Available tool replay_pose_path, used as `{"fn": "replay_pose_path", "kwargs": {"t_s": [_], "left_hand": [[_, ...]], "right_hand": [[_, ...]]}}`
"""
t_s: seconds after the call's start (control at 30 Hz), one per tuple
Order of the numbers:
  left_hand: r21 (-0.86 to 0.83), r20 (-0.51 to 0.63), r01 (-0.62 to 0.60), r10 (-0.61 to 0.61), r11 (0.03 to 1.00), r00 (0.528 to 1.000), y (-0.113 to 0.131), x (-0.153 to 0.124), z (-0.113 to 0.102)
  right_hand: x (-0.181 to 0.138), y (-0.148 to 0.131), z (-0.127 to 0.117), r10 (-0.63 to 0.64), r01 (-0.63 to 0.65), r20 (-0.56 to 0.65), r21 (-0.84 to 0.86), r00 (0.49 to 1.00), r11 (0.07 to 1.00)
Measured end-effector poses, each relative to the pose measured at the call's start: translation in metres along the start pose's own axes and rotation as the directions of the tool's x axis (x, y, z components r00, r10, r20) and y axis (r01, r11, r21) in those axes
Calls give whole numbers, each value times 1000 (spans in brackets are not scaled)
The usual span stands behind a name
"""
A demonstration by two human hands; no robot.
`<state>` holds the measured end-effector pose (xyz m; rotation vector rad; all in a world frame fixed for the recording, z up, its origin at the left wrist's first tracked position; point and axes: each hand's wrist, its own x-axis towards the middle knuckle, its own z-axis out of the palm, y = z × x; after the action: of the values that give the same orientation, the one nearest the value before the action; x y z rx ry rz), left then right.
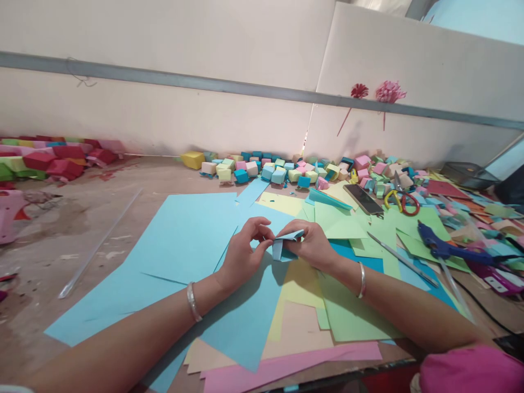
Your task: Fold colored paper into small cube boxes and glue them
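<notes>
A small folded piece of light blue paper (pixel 285 243) is held between both hands above the spread sheets. My left hand (pixel 244 252) pinches its left end with bent fingers. My right hand (pixel 311 244) grips its right side, fingers closed round the fold. Both wrists wear a silver bangle. Under the hands lie large light blue sheets (pixel 180 245), with yellow, green, tan and pink sheets (pixel 295 322) fanned out toward me.
Several small folded paper cubes (pixel 278 170) line the back near the wall. A phone (pixel 363 198), scissors (pixel 403 201), a blue glue gun (pixel 444 248) and a thin metal ruler (pixel 403 261) lie right. Red and green paper boxes (pixel 53 158) sit far left.
</notes>
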<state>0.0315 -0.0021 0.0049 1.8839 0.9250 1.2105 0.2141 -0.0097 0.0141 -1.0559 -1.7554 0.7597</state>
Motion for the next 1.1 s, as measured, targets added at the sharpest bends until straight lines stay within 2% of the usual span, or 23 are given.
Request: {"fn": "replay_pose_path", "kwargs": {"t_s": [0.07, 0.17, 0.3, 0.47, 0.6, 0.77, 0.93, 1.1], "left_hand": [[-85, -15, 38, -39, 996, 999, 0, 0, 1], [-213, -6, 172, -177, 962, 984, 0, 1, 3], [-175, 31, 316, -315, 933, 949, 1, 2, 2], [-140, 22, 294, -294, 945, 956, 2, 2, 2], [-167, 29, 321, -321, 932, 947, 3, 3, 4], [-280, 73, 415, -412, 865, 908, 6, 3, 6], [-375, 176, 512, -483, 773, 858, 5, 2, 6], [-405, 202, 530, -493, 745, 846, 6, 2, 7]], "right_hand": [[0, -1, 0, -9, 10, -29, 27, 1000, 1000], [1, -2, 0, 0, 3, -80, 43, 997, 999], [1, -2, -1, 3, 2, -101, 48, 995, 999], [1, -1, -2, -51, 53, -34, 64, 998, 997], [1, 0, -2, -98, 98, -3, 38, 995, 994], [1, 3, -2, -155, 155, 22, 1, 988, 988], [0, 5, -3, -135, 134, 14, 14, 991, 991], [-1, 5, -3, -110, 110, 1, 36, 994, 993]]}}
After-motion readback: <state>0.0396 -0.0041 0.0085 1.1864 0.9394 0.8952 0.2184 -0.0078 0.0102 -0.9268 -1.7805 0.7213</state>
